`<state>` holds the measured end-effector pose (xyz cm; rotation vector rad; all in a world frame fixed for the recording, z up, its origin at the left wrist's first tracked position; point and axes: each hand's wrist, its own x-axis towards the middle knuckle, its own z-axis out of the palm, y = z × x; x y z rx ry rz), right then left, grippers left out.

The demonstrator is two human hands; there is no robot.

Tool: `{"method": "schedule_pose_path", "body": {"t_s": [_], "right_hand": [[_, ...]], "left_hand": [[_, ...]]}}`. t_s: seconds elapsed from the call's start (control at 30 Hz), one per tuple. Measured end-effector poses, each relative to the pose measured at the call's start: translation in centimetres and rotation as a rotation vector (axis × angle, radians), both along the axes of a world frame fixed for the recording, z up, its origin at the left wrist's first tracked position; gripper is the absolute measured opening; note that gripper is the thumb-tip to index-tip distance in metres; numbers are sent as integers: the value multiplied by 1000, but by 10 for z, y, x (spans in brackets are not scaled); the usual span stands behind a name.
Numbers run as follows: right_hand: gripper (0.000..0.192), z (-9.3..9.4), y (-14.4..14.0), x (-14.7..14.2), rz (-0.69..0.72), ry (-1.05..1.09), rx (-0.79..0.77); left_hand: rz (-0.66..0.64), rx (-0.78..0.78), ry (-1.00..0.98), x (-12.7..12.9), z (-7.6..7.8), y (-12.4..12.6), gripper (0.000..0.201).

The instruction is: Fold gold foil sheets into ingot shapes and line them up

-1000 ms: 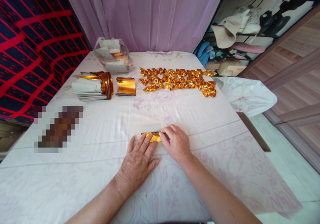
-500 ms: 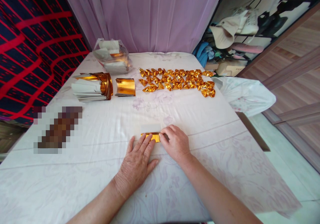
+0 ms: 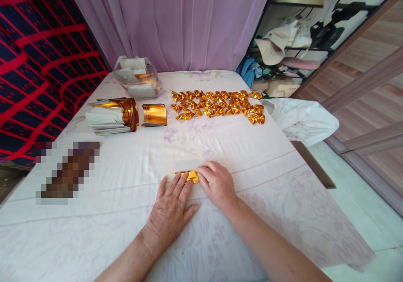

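A gold foil paper (image 3: 193,177) lies on the table in front of me, partly folded. Its pale grey-white back forms a strip on the far side, and the shiny gold lies nearer to me. My left hand (image 3: 171,206) rests flat with spread fingers, the fingertips pressing on the gold part. At the paper's right end my right hand (image 3: 218,183) pinches the edge between thumb and fingers. Farther back, several folded gold foil pieces (image 3: 220,103) stand in rows. To their left are a small stack of gold foil sheets (image 3: 154,114) and a larger fanned stack (image 3: 108,118).
A clear plastic bag (image 3: 135,76) holding more sheets stands at the table's back left. The table wears a white flowered cloth (image 3: 132,160). A blurred-out dark object (image 3: 71,168) lies at left. Beyond the right edge are a white plastic bag (image 3: 305,120) and shelves with a cap (image 3: 273,44).
The gold part at the paper's right end now shows a crease where my right fingers pinch it. My left hand stays flat on the paper. The whole view has shifted slightly.
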<state>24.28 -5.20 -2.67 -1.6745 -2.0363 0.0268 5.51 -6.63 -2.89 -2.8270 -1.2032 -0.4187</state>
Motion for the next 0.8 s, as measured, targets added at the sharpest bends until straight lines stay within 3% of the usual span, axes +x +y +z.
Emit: {"method": "schedule_pose_path", "body": {"t_s": [0.8], "right_hand": [[17, 4, -8, 6, 92, 30, 27]], "left_hand": [[-4, 16, -11, 0, -3, 0, 49]]}}
